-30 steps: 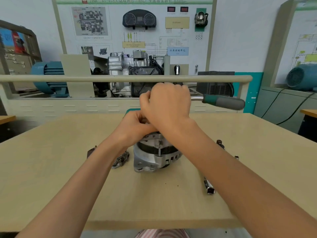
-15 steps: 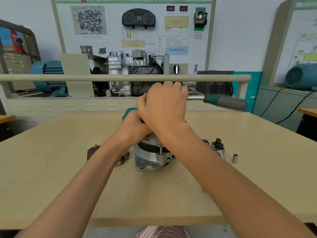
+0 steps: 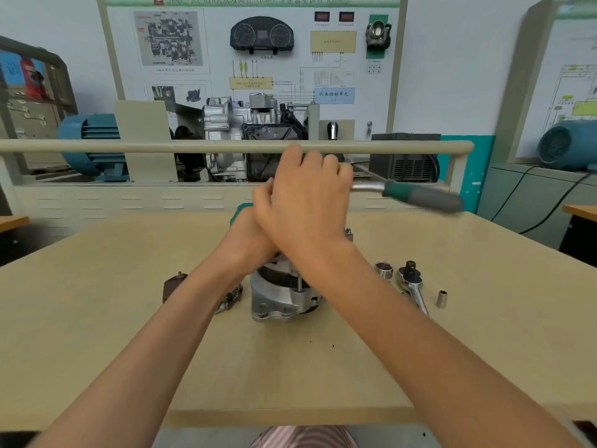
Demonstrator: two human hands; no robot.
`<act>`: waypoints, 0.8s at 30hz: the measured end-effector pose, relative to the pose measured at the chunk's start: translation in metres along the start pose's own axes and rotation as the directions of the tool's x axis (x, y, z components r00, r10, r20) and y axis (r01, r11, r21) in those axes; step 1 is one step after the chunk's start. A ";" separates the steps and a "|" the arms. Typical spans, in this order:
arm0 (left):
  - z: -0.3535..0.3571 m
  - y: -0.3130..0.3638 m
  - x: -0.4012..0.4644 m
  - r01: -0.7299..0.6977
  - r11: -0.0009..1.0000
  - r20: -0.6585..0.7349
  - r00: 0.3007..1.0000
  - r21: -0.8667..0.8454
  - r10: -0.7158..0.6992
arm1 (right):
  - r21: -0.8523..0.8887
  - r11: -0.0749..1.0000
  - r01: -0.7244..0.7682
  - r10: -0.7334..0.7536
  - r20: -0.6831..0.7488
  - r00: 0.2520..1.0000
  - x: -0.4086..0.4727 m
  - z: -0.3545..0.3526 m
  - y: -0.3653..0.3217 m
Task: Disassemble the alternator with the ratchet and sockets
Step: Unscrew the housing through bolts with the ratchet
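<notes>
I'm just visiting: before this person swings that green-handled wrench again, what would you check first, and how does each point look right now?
1. Right hand on the ratchet head: ok, it covers the head end.
2. Socket seated on the fastener: cannot tell, the hands hide it.
3. Left hand steadying the alternator: cannot tell, its fingers are hidden.
4. Alternator resting flat on the table: ok.
5. Handle's swing path: ok, nothing shows beside the handle.
6. Spare ratchet and small socket clear of the arms: ok, both lie to the right.
</notes>
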State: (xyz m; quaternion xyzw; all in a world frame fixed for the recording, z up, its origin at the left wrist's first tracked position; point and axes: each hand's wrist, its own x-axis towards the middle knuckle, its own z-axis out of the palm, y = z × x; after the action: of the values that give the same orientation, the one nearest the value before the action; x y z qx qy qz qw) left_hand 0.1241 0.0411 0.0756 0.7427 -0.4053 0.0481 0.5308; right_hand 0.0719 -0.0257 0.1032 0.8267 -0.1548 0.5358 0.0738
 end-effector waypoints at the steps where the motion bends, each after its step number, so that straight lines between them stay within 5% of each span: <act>1: 0.002 0.001 -0.001 0.010 1.000 -0.015 1.000 0.016 -0.010 | -0.046 0.999 -0.027 0.027 0.005 1.000 0.004 0.000 0.001; 2: 0.003 0.001 -0.002 0.005 1.000 -0.004 1.000 -0.001 -0.005 | 0.030 0.999 -0.016 0.016 0.012 1.000 0.011 0.001 0.002; 4: 0.001 0.000 -0.005 0.012 0.997 0.049 0.999 -0.075 -0.009 | 0.463 0.886 -0.005 -0.034 0.076 0.996 0.019 0.000 0.007; 6: -0.004 -0.001 -0.006 0.053 0.979 0.139 0.990 -0.198 -0.026 | 0.880 0.424 -0.212 0.015 0.228 0.974 0.026 0.002 0.017; 8: -0.007 -0.002 -0.005 0.088 0.964 0.200 0.979 -0.251 -0.037 | 0.870 -0.233 -0.434 0.047 0.456 0.889 0.030 -0.004 0.021; 9: -0.007 -0.002 -0.005 0.096 0.961 0.205 0.978 -0.258 -0.043 | 0.802 -0.377 -0.463 0.041 0.514 0.857 0.030 -0.005 0.022; 10: -0.007 0.000 -0.006 0.095 0.962 0.195 0.980 -0.256 -0.045 | 0.826 -0.346 -0.445 0.056 0.491 0.869 0.029 -0.005 0.020; 11: -0.006 0.001 -0.006 0.079 0.965 0.175 0.984 -0.249 -0.036 | 0.927 -0.102 -0.360 0.101 0.369 0.924 0.024 -0.006 0.017; 12: -0.006 0.000 -0.006 0.029 0.976 0.137 0.991 -0.214 0.001 | 0.944 0.264 -0.200 0.094 0.181 0.979 0.016 -0.004 0.014; 13: -0.004 0.000 -0.005 -0.023 0.989 0.097 0.995 -0.149 0.037 | 0.770 0.638 -0.025 0.013 0.021 1.000 0.007 -0.002 0.009; 14: -0.004 -0.001 -0.004 -0.054 0.996 0.071 0.996 -0.077 0.060 | 0.469 0.880 0.070 -0.043 -0.066 0.997 0.001 0.000 0.005; 15: -0.003 0.000 -0.003 -0.062 0.998 0.054 0.997 -0.022 0.063 | 0.241 0.967 0.087 -0.073 -0.069 0.995 -0.003 -0.001 0.002; 16: -0.003 -0.001 -0.003 -0.051 0.999 0.046 0.998 0.000 0.051 | 0.188 0.979 0.073 -0.071 -0.016 0.997 -0.004 -0.003 0.002; 21: -0.003 -0.009 -0.005 -0.013 0.989 0.064 0.998 -0.149 0.023 | 0.587 0.797 0.144 -0.222 0.063 0.973 0.010 -0.013 0.030; 24: -0.001 -0.010 -0.005 -0.019 0.982 0.074 0.997 -0.188 0.033 | 0.536 0.832 0.144 -0.225 0.090 0.970 0.017 -0.006 0.046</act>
State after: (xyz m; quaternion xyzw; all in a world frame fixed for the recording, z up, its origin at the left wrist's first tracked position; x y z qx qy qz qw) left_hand 0.1273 0.0462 0.0663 0.6854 -0.4376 -0.0118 0.5819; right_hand 0.0577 -0.0697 0.1188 0.8640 0.0731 0.4847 -0.1151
